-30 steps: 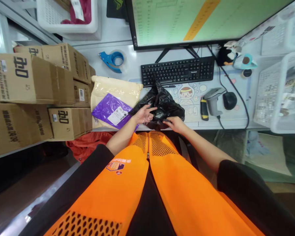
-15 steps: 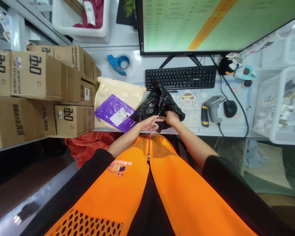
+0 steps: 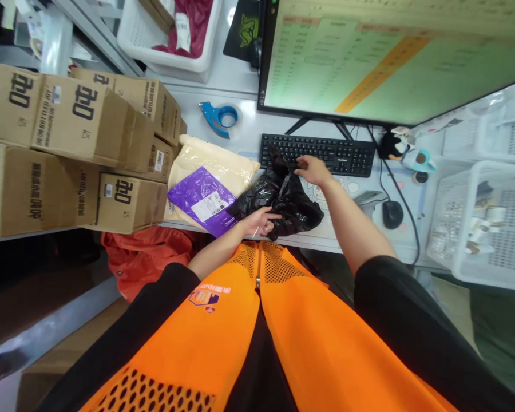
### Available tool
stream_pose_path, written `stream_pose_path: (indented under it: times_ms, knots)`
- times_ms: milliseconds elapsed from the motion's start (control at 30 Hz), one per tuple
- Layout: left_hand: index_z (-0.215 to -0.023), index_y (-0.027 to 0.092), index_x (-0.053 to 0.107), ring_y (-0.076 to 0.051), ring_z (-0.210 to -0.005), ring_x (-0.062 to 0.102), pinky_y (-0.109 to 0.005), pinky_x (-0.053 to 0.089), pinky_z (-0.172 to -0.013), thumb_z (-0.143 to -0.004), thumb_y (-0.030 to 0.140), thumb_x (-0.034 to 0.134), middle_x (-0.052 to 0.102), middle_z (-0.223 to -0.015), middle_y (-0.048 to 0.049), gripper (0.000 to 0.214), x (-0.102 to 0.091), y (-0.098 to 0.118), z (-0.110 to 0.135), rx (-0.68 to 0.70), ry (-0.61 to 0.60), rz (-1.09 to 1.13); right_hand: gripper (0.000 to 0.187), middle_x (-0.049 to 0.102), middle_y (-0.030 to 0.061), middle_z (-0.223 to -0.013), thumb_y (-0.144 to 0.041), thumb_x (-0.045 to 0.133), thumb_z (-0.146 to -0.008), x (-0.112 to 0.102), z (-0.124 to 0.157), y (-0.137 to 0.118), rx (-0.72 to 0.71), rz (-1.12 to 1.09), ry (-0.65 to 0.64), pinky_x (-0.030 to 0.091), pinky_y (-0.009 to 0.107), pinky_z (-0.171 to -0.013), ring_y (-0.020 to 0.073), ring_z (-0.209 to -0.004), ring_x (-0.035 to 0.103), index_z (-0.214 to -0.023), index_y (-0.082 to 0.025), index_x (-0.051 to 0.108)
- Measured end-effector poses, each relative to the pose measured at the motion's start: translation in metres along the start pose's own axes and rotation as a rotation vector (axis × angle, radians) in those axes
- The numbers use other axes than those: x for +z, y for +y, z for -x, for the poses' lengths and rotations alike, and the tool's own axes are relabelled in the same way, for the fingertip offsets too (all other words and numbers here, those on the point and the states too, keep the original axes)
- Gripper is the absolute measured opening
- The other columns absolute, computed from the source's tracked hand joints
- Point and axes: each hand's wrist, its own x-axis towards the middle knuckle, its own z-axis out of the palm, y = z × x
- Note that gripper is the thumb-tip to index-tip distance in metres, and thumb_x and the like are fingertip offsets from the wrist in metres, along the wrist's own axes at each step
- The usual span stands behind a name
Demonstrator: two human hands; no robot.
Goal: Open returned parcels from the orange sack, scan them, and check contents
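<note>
Head view, looking down at a white tabletop [image 3: 240, 129]. A crumpled black plastic bag [image 3: 285, 200] lies at the near edge of the tabletop, in front of the person, between a purple mailer [image 3: 199, 197] on its left and a printed desk mat [image 3: 347, 189] on its right. Its far end rises to a peak just before the black keyboard [image 3: 326, 153].

The left hand [image 3: 260, 222] rests against the near edge of the bag with its fingers nearly straight and released; no fold is seen pinched between them. The right hand [image 3: 312, 170] reaches across to the far, raised end of the bag, beside the keyboard. Its fingertips meet the plastic there, but it cannot be told whether they grasp it. The right forearm crosses over the desk mat and partly hides a grey scanner [image 3: 367, 196].

The purple mailer, which bears a white label, lies on a beige padded envelope [image 3: 218, 160]. Stacked cardboard boxes [image 3: 81, 131] stand to the left. A blue tape dispenser [image 3: 218, 116] lies far left of the keyboard. A monitor [image 3: 390, 57] showing a green spreadsheet stands behind the keyboard. A black mouse [image 3: 392, 213] sits right of the forearm, and a white basket [image 3: 493, 269] lies further right. The person wears an orange vest [image 3: 317, 343] over black sleeves.
</note>
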Motion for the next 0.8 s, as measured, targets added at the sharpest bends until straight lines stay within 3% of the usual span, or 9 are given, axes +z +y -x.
stream_pose_path:
  times_ms: [133, 200, 300, 367, 500, 633, 733, 800]
  knots:
    - [-0.152, 0.009, 0.046, -0.015, -0.044, 0.038, -0.021, 0.027, -0.045, -0.106, 0.054, 0.021, 0.047, -0.051, 0.0031, 0.069, -0.001, 0.001, -0.001, 0.002, 0.002, -0.016, 0.074, 0.072, 0.0172, -0.129, -0.021, 0.082, -0.071, 0.046, -0.018, -0.033, -0.049, 0.038, -0.103, 0.053, 0.041, -0.103, 0.0314, -0.114, 0.069, -0.141, -0.01, 0.06]
    - [-0.151, 0.009, 0.047, -0.014, -0.044, 0.037, -0.021, 0.029, -0.047, -0.106, 0.053, 0.023, 0.046, -0.051, 0.0034, 0.068, -0.002, 0.002, -0.001, 0.005, 0.003, -0.033, 0.067, 0.073, 0.0201, -0.127, -0.019, 0.079, -0.074, 0.063, -0.016, -0.045, -0.048, 0.061, -0.119, 0.051, 0.044, -0.105, 0.0355, -0.119, 0.068, -0.138, -0.01, 0.063]
    - [-0.156, 0.01, 0.042, -0.015, -0.045, 0.041, -0.022, 0.032, -0.047, -0.107, 0.05, 0.023, 0.048, -0.052, 0.0031, 0.067, 0.001, 0.001, 0.001, -0.01, 0.007, -0.109, 0.038, 0.076, 0.021, -0.115, -0.018, 0.072, -0.081, 0.072, -0.011, -0.053, -0.012, 0.087, -0.109, 0.05, 0.046, -0.102, 0.0398, -0.115, 0.068, -0.118, -0.013, 0.074]
    - [-0.161, 0.014, 0.037, -0.016, -0.046, 0.045, -0.021, 0.033, -0.047, -0.107, 0.049, 0.024, 0.053, -0.055, 0.0025, 0.065, 0.003, 0.0, 0.004, -0.007, 0.002, -0.172, 0.025, 0.077, 0.0195, -0.111, -0.02, 0.069, -0.084, 0.068, -0.011, -0.056, 0.005, 0.083, -0.076, 0.05, 0.046, -0.101, 0.0395, -0.114, 0.068, -0.108, -0.016, 0.076]
    - [-0.165, 0.026, 0.03, -0.013, -0.045, 0.048, -0.019, 0.032, -0.047, -0.104, 0.05, 0.039, 0.056, -0.06, 0.0039, 0.066, 0.005, -0.005, 0.007, 0.071, -0.024, -0.158, 0.02, 0.077, 0.0154, -0.109, -0.027, 0.064, -0.089, 0.052, -0.014, -0.059, -0.009, 0.015, -0.008, 0.052, 0.041, -0.095, 0.0336, -0.106, 0.069, -0.1, -0.015, 0.076]
    - [-0.165, 0.021, 0.026, -0.014, -0.044, 0.046, -0.019, 0.032, -0.046, -0.103, 0.056, 0.034, 0.051, -0.057, 0.0059, 0.072, -0.001, -0.002, 0.006, 0.149, 0.017, -0.046, 0.022, 0.076, 0.0073, -0.091, -0.034, 0.064, -0.091, 0.031, -0.01, -0.06, -0.031, -0.088, -0.012, 0.052, 0.034, -0.081, 0.0252, -0.087, 0.067, -0.089, -0.014, 0.073]
    - [-0.155, 0.012, 0.041, -0.015, -0.043, 0.044, -0.02, 0.032, -0.045, -0.105, 0.056, 0.028, 0.05, -0.056, 0.0042, 0.068, -0.005, 0.007, 0.004, 0.181, 0.029, 0.083, 0.025, 0.07, 0.0037, -0.081, -0.039, 0.067, -0.089, 0.014, 0.009, -0.057, -0.101, -0.188, -0.018, 0.05, 0.033, -0.076, 0.0224, -0.08, 0.062, -0.078, -0.016, 0.069]
    - [-0.139, 0.008, 0.054, -0.014, -0.044, 0.043, -0.021, 0.031, -0.044, -0.105, 0.054, 0.028, 0.052, -0.057, 0.0017, 0.063, -0.006, 0.013, 0.004, 0.187, 0.036, 0.197, 0.023, 0.069, 0.0057, -0.087, -0.037, 0.068, -0.088, 0.007, 0.032, -0.054, -0.221, -0.178, -0.008, 0.05, 0.035, -0.081, 0.0236, -0.085, 0.062, -0.076, -0.018, 0.068]
